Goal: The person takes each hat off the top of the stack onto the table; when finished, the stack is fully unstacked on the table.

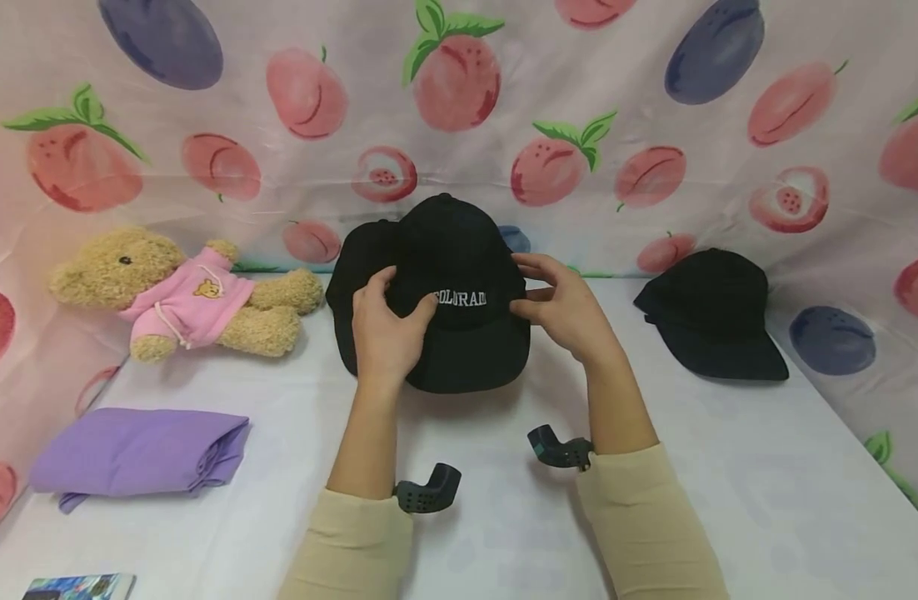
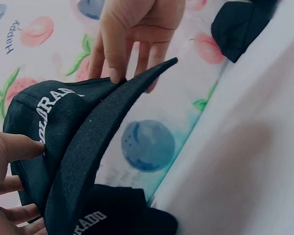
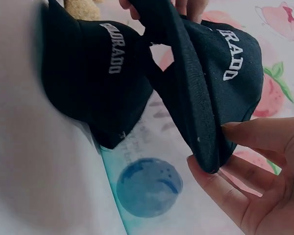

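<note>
I hold a black Colorado cap [image 1: 459,283] up off the white table [image 1: 729,500], at the middle back near the fruit-print backdrop [image 1: 579,83]. My left hand [image 1: 384,329] grips its left side where crown meets brim, thumb pressed by the white lettering; my right hand [image 1: 560,304] pinches the brim's right edge between thumb and fingers. A second black Colorado cap [image 3: 95,78] lies on the table just behind and below it. Another dark cap [image 1: 714,317] sits well to the right; a teddy bear [image 1: 182,296] and a folded purple cloth [image 1: 137,450] lie to the left.
</note>
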A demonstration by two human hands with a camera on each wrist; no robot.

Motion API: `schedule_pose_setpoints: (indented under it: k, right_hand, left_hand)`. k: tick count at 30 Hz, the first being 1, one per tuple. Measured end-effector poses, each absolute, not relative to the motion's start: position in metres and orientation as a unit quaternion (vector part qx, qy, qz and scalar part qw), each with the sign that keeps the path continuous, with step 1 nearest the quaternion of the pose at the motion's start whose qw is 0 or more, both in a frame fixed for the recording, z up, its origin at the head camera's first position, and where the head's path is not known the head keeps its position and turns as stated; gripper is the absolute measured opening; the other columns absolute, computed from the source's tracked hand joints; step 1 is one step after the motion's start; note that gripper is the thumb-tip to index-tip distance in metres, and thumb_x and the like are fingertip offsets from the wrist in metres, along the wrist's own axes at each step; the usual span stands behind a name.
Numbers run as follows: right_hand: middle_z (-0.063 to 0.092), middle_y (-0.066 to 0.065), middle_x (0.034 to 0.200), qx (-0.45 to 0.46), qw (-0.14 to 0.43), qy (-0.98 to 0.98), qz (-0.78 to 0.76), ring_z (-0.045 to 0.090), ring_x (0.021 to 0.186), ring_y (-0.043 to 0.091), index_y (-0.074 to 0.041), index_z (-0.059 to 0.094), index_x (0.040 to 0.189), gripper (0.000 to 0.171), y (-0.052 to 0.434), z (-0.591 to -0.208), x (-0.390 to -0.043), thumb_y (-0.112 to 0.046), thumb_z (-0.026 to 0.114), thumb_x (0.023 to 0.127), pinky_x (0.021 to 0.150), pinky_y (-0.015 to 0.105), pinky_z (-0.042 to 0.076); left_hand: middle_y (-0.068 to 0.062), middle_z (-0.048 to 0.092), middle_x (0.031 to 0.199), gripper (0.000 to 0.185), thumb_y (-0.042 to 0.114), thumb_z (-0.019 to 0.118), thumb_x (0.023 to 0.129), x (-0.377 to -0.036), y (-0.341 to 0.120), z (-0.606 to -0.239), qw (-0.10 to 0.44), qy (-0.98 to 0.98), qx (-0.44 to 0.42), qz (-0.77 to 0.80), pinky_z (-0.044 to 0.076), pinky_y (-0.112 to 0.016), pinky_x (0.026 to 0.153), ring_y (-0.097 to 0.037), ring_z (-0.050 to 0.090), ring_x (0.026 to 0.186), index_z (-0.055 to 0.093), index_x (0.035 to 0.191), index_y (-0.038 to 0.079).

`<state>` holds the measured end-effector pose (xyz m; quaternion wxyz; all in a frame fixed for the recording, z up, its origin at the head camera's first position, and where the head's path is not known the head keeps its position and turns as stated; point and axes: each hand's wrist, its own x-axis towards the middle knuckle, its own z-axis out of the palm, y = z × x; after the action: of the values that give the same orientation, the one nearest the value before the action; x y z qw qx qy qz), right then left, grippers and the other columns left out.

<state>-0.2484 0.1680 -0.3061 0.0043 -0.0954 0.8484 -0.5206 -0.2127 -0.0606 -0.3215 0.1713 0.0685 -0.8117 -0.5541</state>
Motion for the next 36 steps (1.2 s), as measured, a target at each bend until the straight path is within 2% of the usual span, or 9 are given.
schedule_pose_setpoints:
  k: [20, 36]
  right_hand:
    - [0.049, 0.011, 0.157, -0.084, -0.003, 0.852, -0.516, 0.061, 0.129, 0.033, -0.018, 0.047, 0.155, 0.066, 0.192, -0.299, -0.246, -0.004, 0.068, 0.095, 0.105, 0.052, 0.053]
    - [0.048, 0.011, 0.159, -0.065, -0.011, 0.863, -0.501, 0.058, 0.133, 0.035, -0.019, 0.046, 0.156, 0.066, 0.21, -0.299, -0.245, -0.004, 0.067, 0.095, 0.107, 0.054, 0.052]
  left_hand:
    - [-0.017, 0.048, 0.147, 0.066, 0.025, 0.076, 0.091, -0.221, -0.034, -0.323, 0.181, -0.808, 0.036, -0.559, 0.037, -0.047, 0.119, -0.032, 0.048, 0.135, 0.051, 0.15, 0.007]
    - [-0.017, 0.047, 0.149, 0.066, 0.024, 0.076, 0.091, -0.229, -0.011, -0.329, 0.165, -0.808, 0.03, -0.564, 0.037, -0.047, 0.119, -0.033, 0.046, 0.138, 0.051, 0.15, 0.008]
